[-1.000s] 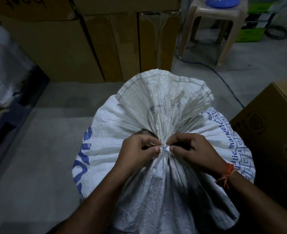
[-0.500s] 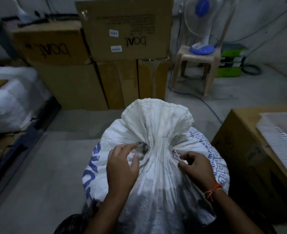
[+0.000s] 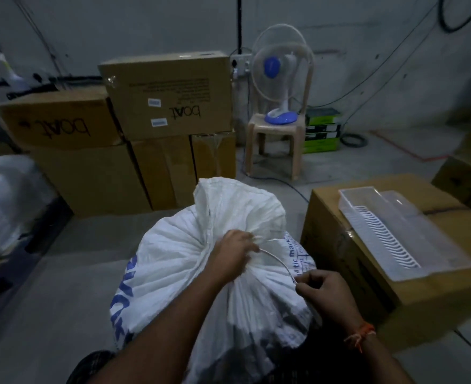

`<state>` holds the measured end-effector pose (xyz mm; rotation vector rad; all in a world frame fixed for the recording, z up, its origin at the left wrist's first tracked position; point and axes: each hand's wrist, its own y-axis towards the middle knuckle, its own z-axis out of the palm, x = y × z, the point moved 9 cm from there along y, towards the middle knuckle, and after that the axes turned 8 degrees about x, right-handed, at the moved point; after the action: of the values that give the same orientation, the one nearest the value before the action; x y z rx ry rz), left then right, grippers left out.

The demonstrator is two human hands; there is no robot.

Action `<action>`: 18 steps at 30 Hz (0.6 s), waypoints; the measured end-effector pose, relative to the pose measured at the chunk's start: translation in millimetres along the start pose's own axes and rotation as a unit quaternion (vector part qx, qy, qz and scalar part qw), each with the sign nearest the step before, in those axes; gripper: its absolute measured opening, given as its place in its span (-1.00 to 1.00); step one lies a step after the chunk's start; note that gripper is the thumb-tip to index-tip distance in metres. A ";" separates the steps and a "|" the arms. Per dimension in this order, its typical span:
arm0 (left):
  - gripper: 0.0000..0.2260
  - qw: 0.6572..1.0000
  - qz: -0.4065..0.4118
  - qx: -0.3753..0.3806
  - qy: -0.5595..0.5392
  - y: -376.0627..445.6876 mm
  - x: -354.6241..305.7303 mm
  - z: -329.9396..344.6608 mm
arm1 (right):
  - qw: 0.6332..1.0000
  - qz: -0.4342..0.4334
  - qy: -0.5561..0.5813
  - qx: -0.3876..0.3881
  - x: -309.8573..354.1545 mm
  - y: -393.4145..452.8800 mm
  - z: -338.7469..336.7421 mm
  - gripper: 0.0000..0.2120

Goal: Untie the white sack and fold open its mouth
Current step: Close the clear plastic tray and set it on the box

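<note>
White sack (image 3: 190, 273) stands on the floor in front of us, between the stacked boxes (image 3: 134, 139) and the box (image 3: 367, 273) with the plastic tray (image 3: 400, 234). Neck is bunched and gathered. Our left hand (image 3: 233, 252) is pressed around the neck; our right hand (image 3: 327, 292) pinches the loose end of the string (image 3: 277, 260), drawn out to the side.

Risks, as we judge them: pulling the string sideways may cinch a remaining loop tighter rather than free it. If the left hand slackens, the full sack could lean and tip. A hard tug could snap the thin string.
</note>
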<state>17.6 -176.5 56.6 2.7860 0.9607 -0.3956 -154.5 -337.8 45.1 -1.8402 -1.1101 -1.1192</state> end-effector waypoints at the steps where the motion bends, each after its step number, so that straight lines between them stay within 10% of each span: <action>1: -0.71 0.999 -0.002 0.024 0.023 4.9 1.7 -0.9 | 1.000 0.001 0.004 -0.002 -2.6 -1.9 -6.0 -0.86; 18: -0.75 0.974 0.117 0.164 -0.104 39.7 -62.1 -32.0 | 0.997 -0.005 0.026 -0.077 -9.7 1.8 -75.7 -0.91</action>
<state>1.5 -235.6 108.6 3.0171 0.5526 -0.8586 -179.1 -407.4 64.7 -1.9121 -1.0289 -1.2819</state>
